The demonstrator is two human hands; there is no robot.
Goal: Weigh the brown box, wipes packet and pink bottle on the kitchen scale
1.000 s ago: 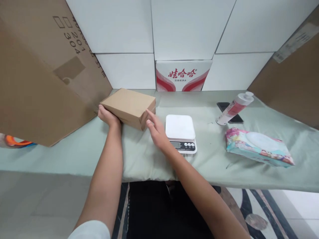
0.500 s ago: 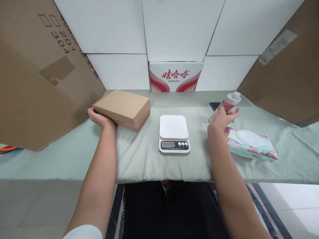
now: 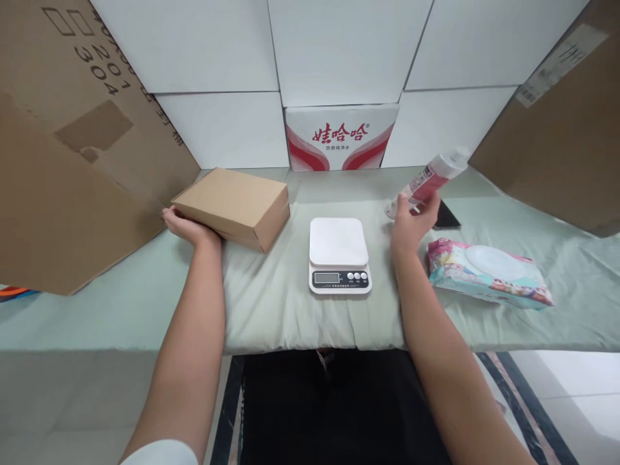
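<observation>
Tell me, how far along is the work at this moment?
Done: the right hand grips the white and pink tube and holds it tilted above the table. In hand: the left hand rests against the small brown cardboard box. Left: the white kitchen scale carries nothing.

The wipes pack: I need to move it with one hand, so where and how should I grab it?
Probably across its short width, from above. The wipes pack lies flat on the cloth, long and soft, so pinch both long edges near the middle, beside the lid, to limit sagging. The right hand, holding the tube, is nearest.
</observation>
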